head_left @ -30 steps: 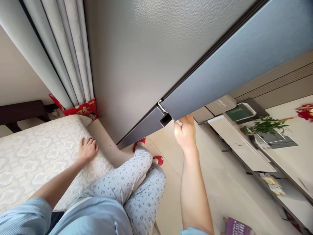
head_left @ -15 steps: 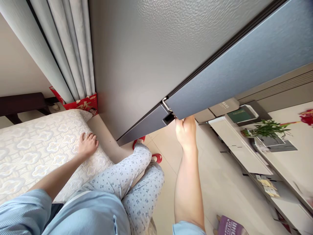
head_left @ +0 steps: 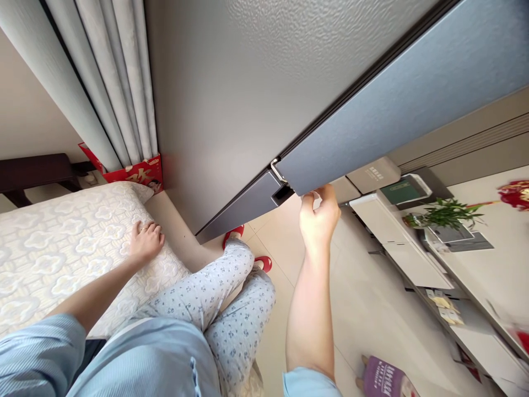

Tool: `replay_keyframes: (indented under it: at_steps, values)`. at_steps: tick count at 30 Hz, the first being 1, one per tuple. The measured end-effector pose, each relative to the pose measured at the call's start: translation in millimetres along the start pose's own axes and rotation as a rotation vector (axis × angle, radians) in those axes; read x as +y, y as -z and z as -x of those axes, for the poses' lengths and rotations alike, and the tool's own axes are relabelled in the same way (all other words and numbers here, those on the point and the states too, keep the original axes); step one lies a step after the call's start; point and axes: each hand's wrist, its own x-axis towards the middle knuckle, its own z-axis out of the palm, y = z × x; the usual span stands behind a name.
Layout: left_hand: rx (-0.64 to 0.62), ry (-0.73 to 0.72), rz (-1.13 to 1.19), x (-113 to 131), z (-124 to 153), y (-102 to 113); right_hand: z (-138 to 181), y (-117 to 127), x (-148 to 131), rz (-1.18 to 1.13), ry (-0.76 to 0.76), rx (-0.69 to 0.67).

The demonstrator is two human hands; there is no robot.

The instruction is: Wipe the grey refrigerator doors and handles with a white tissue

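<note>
My right hand (head_left: 319,218) is at the lower corner of the blue-grey refrigerator door (head_left: 355,132). Its thumb and fingers are curled against the door's bottom edge, and the fingertips are partly hidden there. Just left of them show a metal hinge (head_left: 279,171) and a dark recess at the top of the lower door (head_left: 243,204). Both doors lie against the grey side panel (head_left: 231,110) of the refrigerator. My left hand (head_left: 146,241), wearing a ring, lies flat with slightly bent fingers on a cream quilted cover (head_left: 74,242).
Grey curtains (head_left: 111,82) hang at the upper left above a red box (head_left: 142,173). To the right stands a long white cabinet (head_left: 409,248) with a potted plant (head_left: 448,212). A purple stool (head_left: 384,377) is on the tiled floor (head_left: 355,298). My feet wear red slippers (head_left: 263,263).
My right hand has shifted slightly on the door's lower edge, and a gap now shows between thumb and forefinger. The left hand stays on the cover. The view has moved a little.
</note>
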Motion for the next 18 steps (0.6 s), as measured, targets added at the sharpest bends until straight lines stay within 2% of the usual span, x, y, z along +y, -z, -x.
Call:
replay_keyframes:
  at_steps: [3,8,13,18]
  values:
    - [-0.005,0.01,0.002,0.8,-0.1,0.9,4.8,1.8,-1.6,-0.019,-0.016,0.0]
    - [-0.018,0.012,-0.009,2.9,-0.9,4.7,2.9,-2.6,9.9,0.015,0.065,0.03]
    - [-0.053,0.033,0.004,3.8,-1.3,6.5,-4.8,-3.7,13.0,0.076,0.142,-0.117]
    - [-0.058,0.045,0.011,5.2,-1.5,8.0,-8.1,-6.3,13.3,0.14,0.215,-0.136]
